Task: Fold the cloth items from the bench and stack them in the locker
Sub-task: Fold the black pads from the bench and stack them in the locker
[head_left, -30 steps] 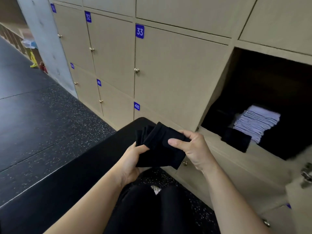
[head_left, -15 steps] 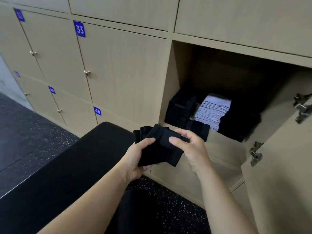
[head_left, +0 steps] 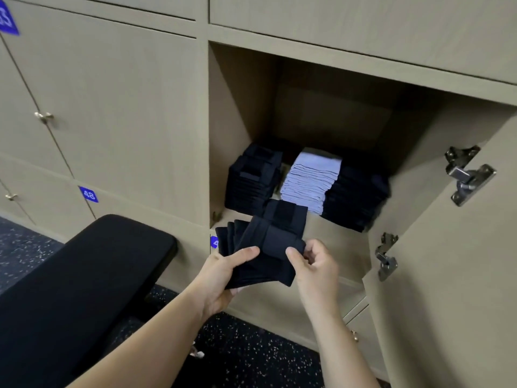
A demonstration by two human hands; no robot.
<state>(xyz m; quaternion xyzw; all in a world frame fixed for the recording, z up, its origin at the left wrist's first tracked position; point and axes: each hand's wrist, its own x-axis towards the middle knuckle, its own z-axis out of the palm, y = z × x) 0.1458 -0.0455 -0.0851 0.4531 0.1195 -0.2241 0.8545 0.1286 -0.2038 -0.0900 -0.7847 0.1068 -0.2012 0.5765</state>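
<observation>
Left grip: curled round the near end of the folded black cloth bundle.
Right grip: pinching its right edge.
Bearing: I read the open beige wooden locker just beyond the bundle, Right grip nearer.

At centre frame, the left hand and right hand grip a folded black cloth bundle. Behind it, the open locker holds black stacks and a pale stack. The black bench fills the lower left.
</observation>
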